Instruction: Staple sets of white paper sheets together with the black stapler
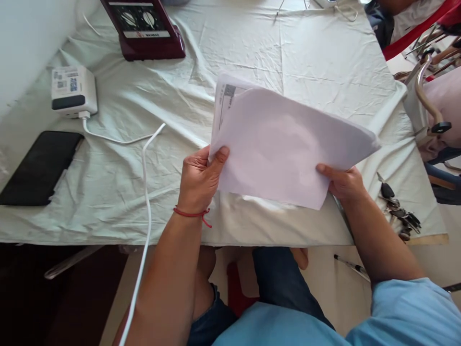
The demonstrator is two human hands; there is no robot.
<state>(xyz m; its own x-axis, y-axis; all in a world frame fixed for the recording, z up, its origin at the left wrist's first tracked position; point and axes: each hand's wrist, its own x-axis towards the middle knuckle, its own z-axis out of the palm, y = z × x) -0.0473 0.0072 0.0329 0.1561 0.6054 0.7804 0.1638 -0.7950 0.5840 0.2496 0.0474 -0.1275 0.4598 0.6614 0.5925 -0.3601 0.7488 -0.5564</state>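
A stack of white paper sheets (281,144) is held above a table covered with a pale cloth (151,182). My left hand (200,178) grips the stack's lower left corner, thumb on top; a red thread circles that wrist. My right hand (344,182) holds the lower right edge, its fingers mostly under the sheets. A sheet with printed marks peeks out at the stack's upper left. The paper bends slightly and hides the cloth beneath it.
A black phone (39,166) lies at the left edge. A white power adapter (74,91) with a white cable (146,202) sits behind it. A dark red appliance (144,29) stands at the back. Keys (398,211) lie at the right; a pen (351,265) is on the floor.
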